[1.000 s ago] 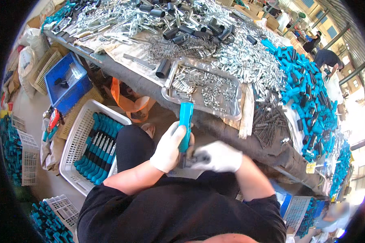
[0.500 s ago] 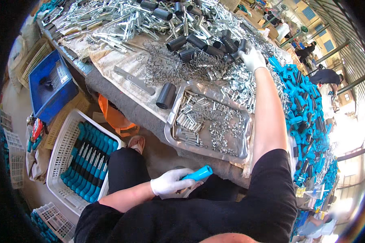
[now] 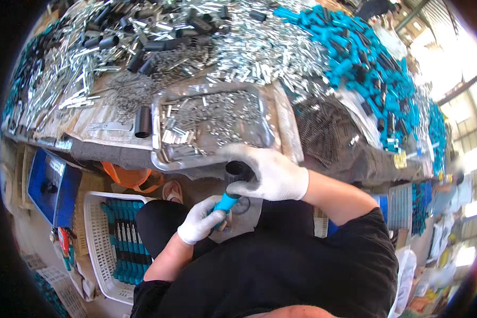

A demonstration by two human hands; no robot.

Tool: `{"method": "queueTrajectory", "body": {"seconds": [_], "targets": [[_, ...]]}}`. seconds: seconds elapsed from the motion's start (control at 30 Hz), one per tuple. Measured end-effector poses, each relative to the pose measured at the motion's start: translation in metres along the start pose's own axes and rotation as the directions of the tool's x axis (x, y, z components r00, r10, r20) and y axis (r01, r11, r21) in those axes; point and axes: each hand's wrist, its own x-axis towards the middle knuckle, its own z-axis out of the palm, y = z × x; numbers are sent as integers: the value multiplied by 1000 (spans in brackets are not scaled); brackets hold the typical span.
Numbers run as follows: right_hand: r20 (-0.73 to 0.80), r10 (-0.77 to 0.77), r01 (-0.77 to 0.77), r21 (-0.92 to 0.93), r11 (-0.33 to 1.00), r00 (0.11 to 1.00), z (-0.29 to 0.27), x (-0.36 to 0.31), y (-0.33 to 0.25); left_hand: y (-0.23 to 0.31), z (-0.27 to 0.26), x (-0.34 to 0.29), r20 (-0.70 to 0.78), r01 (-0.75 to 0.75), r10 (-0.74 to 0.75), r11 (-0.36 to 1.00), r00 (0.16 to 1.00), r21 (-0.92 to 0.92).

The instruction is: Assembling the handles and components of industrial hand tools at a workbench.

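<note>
White-gloved, my left hand (image 3: pixel 199 220) grips a teal tube-shaped tool body (image 3: pixel 226 203) above my lap. My right hand (image 3: pixel 278 174), gloved too, curls thumb and fingers around a black cylindrical sleeve (image 3: pixel 237 175). The sleeve stands at the upper end of the teal body; whether it fits over that end or only meets it, I cannot tell. Just beyond my hands, a metal tray (image 3: pixel 157 135) on the bench holds small pins and loose metal bits. Left of the tray stands another black sleeve (image 3: pixel 142 122), with a flat metal bar (image 3: pixel 110 127) lying beside it.
Metal rods (image 3: pixel 71 77) and thin wire springs (image 3: pixel 130 87) cover the bench's far left. Teal parts (image 3: pixel 363 69) are heaped at the far right. A white basket (image 3: pixel 98 254) with teal-and-black tools stands by my left leg, near a blue crate (image 3: pixel 47 196) and an orange bag (image 3: pixel 132 177).
My right hand has come back from the bench pile to the teal body, with a black sleeve in it. The view has turned rightward. My left hand still holds the teal body.
</note>
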Motion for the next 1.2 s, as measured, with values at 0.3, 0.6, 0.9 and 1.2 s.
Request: {"method": "queueTrajectory", "body": {"seconds": [0.3, 0.6, 0.9, 1.2], "targets": [[80, 128, -145, 249, 958, 988, -10, -109, -20, -3, 64, -25, 172, 103, -105, 994, 979, 21], [2, 95, -95, 53, 994, 995, 15, -160, -24, -1, 128, -21, -12, 93, -96, 915, 995, 393], [-115, 74, -106, -311, 945, 991, -98, -138, 8, 16, 171, 7, -100, 147, -119, 921, 988, 360], [-628, 431, -761, -523, 384, 648, -216, -169, 208, -2, 172, 14, -246, 262, -189, 915, 951, 308]]}}
